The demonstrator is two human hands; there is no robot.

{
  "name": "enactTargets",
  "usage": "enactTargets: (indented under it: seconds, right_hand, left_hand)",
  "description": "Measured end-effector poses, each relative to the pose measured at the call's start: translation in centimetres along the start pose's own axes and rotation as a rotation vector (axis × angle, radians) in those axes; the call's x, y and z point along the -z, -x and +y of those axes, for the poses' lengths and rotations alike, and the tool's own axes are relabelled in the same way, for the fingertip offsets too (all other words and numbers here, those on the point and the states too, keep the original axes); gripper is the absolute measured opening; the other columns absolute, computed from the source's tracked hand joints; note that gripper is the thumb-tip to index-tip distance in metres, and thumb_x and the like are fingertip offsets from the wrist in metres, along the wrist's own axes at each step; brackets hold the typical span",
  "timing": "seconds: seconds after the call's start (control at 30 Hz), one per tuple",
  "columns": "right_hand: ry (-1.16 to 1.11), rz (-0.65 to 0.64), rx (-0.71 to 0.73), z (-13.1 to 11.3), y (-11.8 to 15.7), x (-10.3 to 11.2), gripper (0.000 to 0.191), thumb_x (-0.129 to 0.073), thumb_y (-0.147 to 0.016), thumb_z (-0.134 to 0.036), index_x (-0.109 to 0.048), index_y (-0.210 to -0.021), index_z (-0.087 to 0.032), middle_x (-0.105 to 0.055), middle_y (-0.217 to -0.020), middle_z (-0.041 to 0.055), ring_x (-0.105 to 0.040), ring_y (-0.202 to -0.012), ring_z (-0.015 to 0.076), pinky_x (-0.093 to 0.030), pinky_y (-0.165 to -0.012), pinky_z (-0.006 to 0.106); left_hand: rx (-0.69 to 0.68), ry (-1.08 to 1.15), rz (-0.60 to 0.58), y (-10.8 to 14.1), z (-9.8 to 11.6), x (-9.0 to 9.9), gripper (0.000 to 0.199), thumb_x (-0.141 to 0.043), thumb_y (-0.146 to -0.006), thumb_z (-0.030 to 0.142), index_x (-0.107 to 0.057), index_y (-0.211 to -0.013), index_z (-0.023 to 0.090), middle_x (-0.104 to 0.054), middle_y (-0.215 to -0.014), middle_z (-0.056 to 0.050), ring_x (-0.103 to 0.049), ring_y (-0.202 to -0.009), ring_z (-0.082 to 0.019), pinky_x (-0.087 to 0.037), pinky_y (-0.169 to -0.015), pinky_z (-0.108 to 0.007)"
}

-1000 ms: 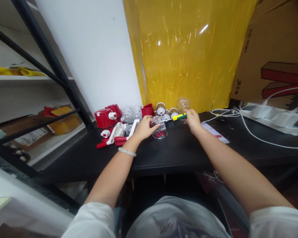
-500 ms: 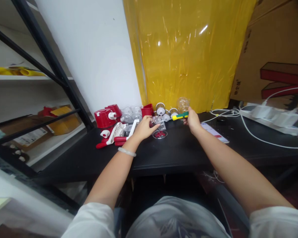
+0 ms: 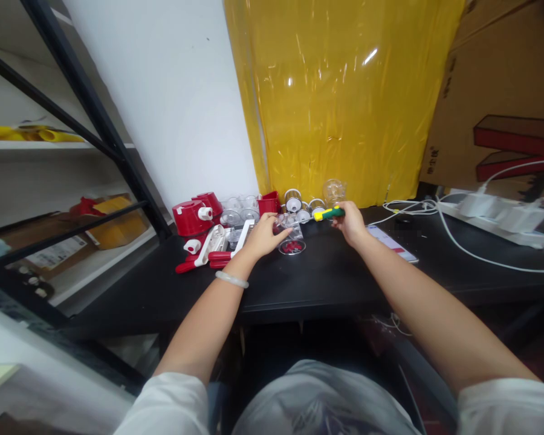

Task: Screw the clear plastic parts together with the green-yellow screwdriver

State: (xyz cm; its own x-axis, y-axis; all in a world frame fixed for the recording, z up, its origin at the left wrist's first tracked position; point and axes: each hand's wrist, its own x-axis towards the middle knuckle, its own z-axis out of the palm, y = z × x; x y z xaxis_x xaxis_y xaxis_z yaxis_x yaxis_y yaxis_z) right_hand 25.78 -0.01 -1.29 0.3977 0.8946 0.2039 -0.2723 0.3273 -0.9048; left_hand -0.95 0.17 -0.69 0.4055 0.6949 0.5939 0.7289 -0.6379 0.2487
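Observation:
My left hand (image 3: pixel 266 234) grips a clear plastic part (image 3: pixel 294 227) from its left side, thumb in front. Just below that part, a clear round piece with red inside (image 3: pixel 292 247) rests on the black table. In my right hand (image 3: pixel 350 223) is a green and yellow screwdriver (image 3: pixel 329 213), fingers wrapped round its handle. Its shaft points left and reaches the clear part; the exact spot the tip touches is too small to tell. Behind the hands stand silver-rimmed cylinders (image 3: pixel 293 200) and a clear rounded container (image 3: pixel 334 191).
Red housings (image 3: pixel 191 217), red and white handles (image 3: pixel 208 244), clear cups (image 3: pixel 240 208) and a red bin (image 3: pixel 269 202) stand left of my hands. A phone (image 3: pixel 392 243), white cables and a power strip (image 3: pixel 494 220) lie right. The black table (image 3: pixel 308 287) has its edge near me.
The screwdriver handle has turned, its green and yellow sides showing differently, and my right fingers have shifted slightly. My left hand stays on the clear part.

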Motion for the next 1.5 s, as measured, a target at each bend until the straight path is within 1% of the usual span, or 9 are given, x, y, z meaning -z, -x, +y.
enactTargets:
  seconds: [0.17,0.27,0.5,0.63,0.77,0.9,1.1,1.3,1.5]
  right_hand:
    - [0.227,0.076,0.137,0.58,-0.30,0.50,0.035,-0.060,-0.086,-0.056,-0.048,-0.075,-0.025,-0.045,-0.052,-0.0067,-0.043,-0.043,0.0115,-0.040,-0.041,0.023]
    - [0.235,0.080,0.106,0.64,-0.40,0.49,0.029,-0.065,-0.083,-0.047,-0.049,-0.074,-0.024,-0.042,-0.051,-0.0081,-0.040,-0.042,0.0105,-0.041,-0.041,0.023]
    - [-0.032,0.002,-0.046,0.23,-0.32,0.02,0.011,-0.056,-0.078,-0.032,-0.050,-0.080,-0.024,-0.046,-0.055,-0.0071,-0.042,-0.040,0.0099,-0.040,-0.040,0.022]
    - [-0.017,0.006,0.024,0.25,-0.33,0.09,0.020,-0.057,-0.083,-0.043,-0.052,-0.080,-0.023,-0.052,-0.060,-0.0051,-0.047,-0.040,0.0096,-0.042,-0.041,0.023]
    - [0.129,0.052,0.085,0.30,-0.23,0.25,0.037,-0.052,-0.089,-0.057,-0.055,-0.077,-0.023,-0.046,-0.050,-0.0063,-0.042,-0.037,0.0104,-0.042,-0.040,0.024]
    - [0.148,0.070,0.090,0.14,0.00,0.21,0.025,-0.061,-0.085,-0.046,-0.056,-0.075,-0.023,-0.041,-0.048,-0.0090,-0.036,-0.037,0.0086,-0.042,-0.041,0.023]
    - [-0.059,0.043,-0.055,-0.23,0.10,-0.26,0.005,-0.054,-0.080,-0.028,-0.052,-0.079,-0.024,-0.044,-0.051,-0.0084,-0.040,-0.039,0.0101,-0.040,-0.042,0.022]
    - [-0.113,0.008,-0.062,-0.05,0.14,-0.31,0.016,-0.049,-0.087,-0.039,-0.051,-0.083,-0.023,-0.051,-0.056,-0.0063,-0.045,-0.041,0.0103,-0.042,-0.044,0.023]
    - [0.182,0.061,0.083,0.59,-0.36,0.24,0.039,-0.055,-0.090,-0.060,-0.049,-0.076,-0.024,-0.049,-0.050,-0.0051,-0.046,-0.041,0.0124,-0.038,-0.042,0.024]
  left_hand:
    - [0.004,0.008,-0.004,-0.02,0.00,-0.01,0.048,-0.061,-0.092,0.061,-0.064,-0.115,0.019,-0.058,-0.136,-0.014,-0.060,-0.126,-0.029,-0.046,-0.114,-0.044]
    - [-0.002,0.007,0.001,0.01,0.00,0.00,0.048,-0.061,-0.092,0.061,-0.064,-0.112,0.018,-0.058,-0.136,-0.014,-0.060,-0.126,-0.029,-0.046,-0.114,-0.044]
    - [0.007,0.007,-0.007,0.00,-0.08,-0.05,0.048,-0.062,-0.091,0.061,-0.064,-0.115,0.019,-0.058,-0.136,-0.013,-0.060,-0.126,-0.029,-0.047,-0.112,-0.044]
    - [-0.016,0.017,0.007,0.03,-0.02,0.01,0.045,-0.062,-0.091,0.060,-0.064,-0.109,0.019,-0.059,-0.133,-0.013,-0.061,-0.125,-0.029,-0.047,-0.113,-0.045]
    - [0.004,0.021,-0.003,0.04,0.14,0.11,0.043,-0.063,-0.091,0.059,-0.064,-0.105,0.019,-0.059,-0.134,-0.014,-0.061,-0.125,-0.029,-0.047,-0.113,-0.045]
    - [0.003,0.030,0.000,0.02,0.24,0.16,0.045,-0.063,-0.091,0.059,-0.064,-0.109,0.018,-0.059,-0.134,-0.014,-0.061,-0.126,-0.029,-0.046,-0.113,-0.045]
    - [0.014,0.028,-0.008,0.03,0.12,0.11,0.045,-0.062,-0.090,0.061,-0.064,-0.105,0.019,-0.058,-0.136,-0.014,-0.061,-0.126,-0.030,-0.047,-0.113,-0.045]
    - [0.014,0.019,-0.013,0.04,0.10,0.11,0.045,-0.062,-0.091,0.060,-0.064,-0.105,0.018,-0.058,-0.136,-0.015,-0.060,-0.126,-0.030,-0.046,-0.114,-0.045]
    - [0.014,0.023,-0.007,-0.02,0.28,0.14,0.043,-0.063,-0.091,0.059,-0.064,-0.105,0.018,-0.058,-0.136,-0.015,-0.060,-0.127,-0.030,-0.046,-0.114,-0.045]
